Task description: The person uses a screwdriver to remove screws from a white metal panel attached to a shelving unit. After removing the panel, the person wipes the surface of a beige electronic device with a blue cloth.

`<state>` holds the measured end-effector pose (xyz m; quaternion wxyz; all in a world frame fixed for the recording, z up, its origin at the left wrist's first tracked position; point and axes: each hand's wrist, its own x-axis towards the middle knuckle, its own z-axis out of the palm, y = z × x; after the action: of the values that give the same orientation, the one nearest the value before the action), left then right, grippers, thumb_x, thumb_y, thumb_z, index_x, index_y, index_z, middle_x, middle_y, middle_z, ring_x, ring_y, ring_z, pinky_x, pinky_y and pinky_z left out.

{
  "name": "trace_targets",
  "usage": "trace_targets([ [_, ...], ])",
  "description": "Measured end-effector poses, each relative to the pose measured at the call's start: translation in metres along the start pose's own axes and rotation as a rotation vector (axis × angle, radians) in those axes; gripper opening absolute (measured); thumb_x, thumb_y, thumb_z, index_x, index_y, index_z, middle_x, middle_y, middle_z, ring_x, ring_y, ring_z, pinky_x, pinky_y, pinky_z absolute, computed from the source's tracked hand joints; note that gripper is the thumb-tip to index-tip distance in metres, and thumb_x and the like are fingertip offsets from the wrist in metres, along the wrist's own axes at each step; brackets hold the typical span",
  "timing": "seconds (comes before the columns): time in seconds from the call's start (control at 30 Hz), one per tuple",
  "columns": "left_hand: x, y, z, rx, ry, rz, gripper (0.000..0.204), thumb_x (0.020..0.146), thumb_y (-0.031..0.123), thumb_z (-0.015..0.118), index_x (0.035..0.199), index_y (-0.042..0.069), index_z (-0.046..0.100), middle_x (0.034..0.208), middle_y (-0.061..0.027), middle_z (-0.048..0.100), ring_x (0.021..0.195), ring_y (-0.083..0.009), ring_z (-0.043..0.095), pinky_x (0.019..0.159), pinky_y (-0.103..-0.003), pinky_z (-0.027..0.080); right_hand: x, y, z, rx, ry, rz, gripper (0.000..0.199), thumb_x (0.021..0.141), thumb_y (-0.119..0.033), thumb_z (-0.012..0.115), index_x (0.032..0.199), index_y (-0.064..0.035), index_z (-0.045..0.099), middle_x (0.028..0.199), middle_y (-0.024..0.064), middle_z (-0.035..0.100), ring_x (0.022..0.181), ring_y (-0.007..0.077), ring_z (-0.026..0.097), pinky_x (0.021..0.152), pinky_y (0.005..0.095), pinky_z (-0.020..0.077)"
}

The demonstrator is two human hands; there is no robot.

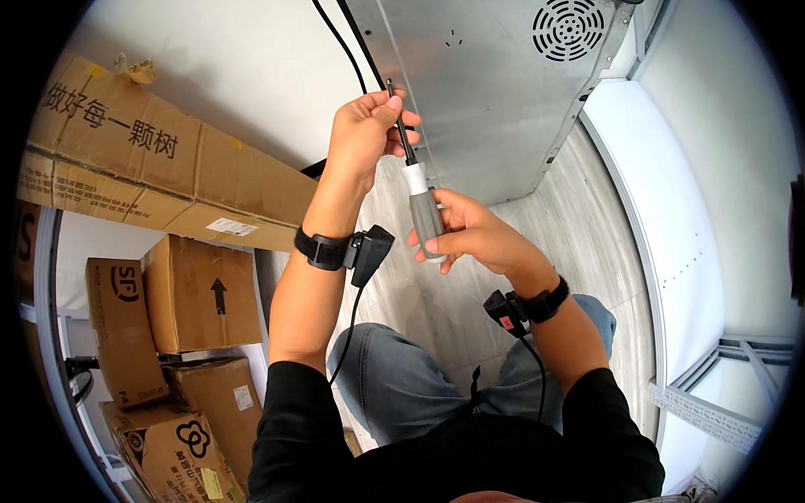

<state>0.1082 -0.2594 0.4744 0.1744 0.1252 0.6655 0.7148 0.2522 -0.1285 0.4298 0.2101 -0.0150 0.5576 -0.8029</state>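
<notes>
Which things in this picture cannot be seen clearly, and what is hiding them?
Head view:
- The tip of the screwdriver and any screw it meets: too small, partly covered by the left hand.
- The lower handle: wrapped by the right hand.
- The grey metal panel: cut off by the top edge, so its whole shape is unknown.
- The black cables: their ends run past the top edge.
- The lower cardboard boxes: bent and cut by the fisheye rim.
</notes>
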Motion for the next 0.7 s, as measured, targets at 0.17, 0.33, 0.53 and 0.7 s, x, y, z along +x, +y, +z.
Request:
trace_targets([
  [0.17, -0.003, 0.001, 0.001, -0.005, -0.019, -0.012, 0.026, 0.095, 0.014, 0.05, 0.114, -0.003, 0.054, 0.081, -0.0109, 0.067, 0.062, -0.0143, 0.064, 0.049, -0.024, 0.048, -0.001, 0.004, 0.0, -0.089, 0.046, 0.0, 0.052, 0.081, -0.009, 0.065, 0.125, -0.0008, 0.038, 0.1, 0.0112, 0.063, 0.085, 0.0179, 0.065, 0.059, 0.0286, 0.0533],
  [0.33, -0.012, 0.001, -0.004, 0.022, -0.049, 0.004, 0.026, 0.097, 0.017, 0.048, 0.117, 0.001, 0.053, 0.082, -0.0088, 0.067, 0.064, -0.0142, 0.065, 0.054, -0.024, 0.048, -0.002, 0.005, 0.004, -0.096, 0.045, 0.049, 0.05, 0.079, -0.006, 0.062, 0.123, -0.0017, 0.039, 0.098, 0.0091, 0.062, 0.084, 0.0158, 0.064, 0.059, 0.03, 0.0535],
  [0.53, -0.024, -0.006, -0.007, -0.085, -0.071, 0.046, 0.031, 0.1, 0.027, 0.039, 0.118, 0.005, 0.054, 0.08, -0.0089, 0.068, 0.066, -0.0165, 0.066, 0.06, -0.025, 0.048, -0.014, 0.001, 0.002, -0.087, 0.049, 0.133, 0.048, 0.075, -0.006, 0.055, 0.121, -0.0029, 0.041, 0.089, 0.0063, 0.059, 0.076, 0.0141, 0.061, 0.059, 0.03, 0.0533],
  [0.7, -0.017, -0.023, 0.017, -0.102, -0.107, 0.075, 0.029, 0.101, 0.028, 0.036, 0.109, 0.006, 0.053, 0.077, -0.0104, 0.067, 0.064, -0.0175, 0.065, 0.059, -0.026, 0.048, -0.047, -0.014, -0.012, -0.102, 0.172, 0.183, 0.034, 0.08, -0.016, 0.053, 0.112, -0.0042, 0.049, 0.078, 0.0048, 0.058, 0.066, 0.0125, 0.057, 0.054, 0.0269, 0.0493],
])
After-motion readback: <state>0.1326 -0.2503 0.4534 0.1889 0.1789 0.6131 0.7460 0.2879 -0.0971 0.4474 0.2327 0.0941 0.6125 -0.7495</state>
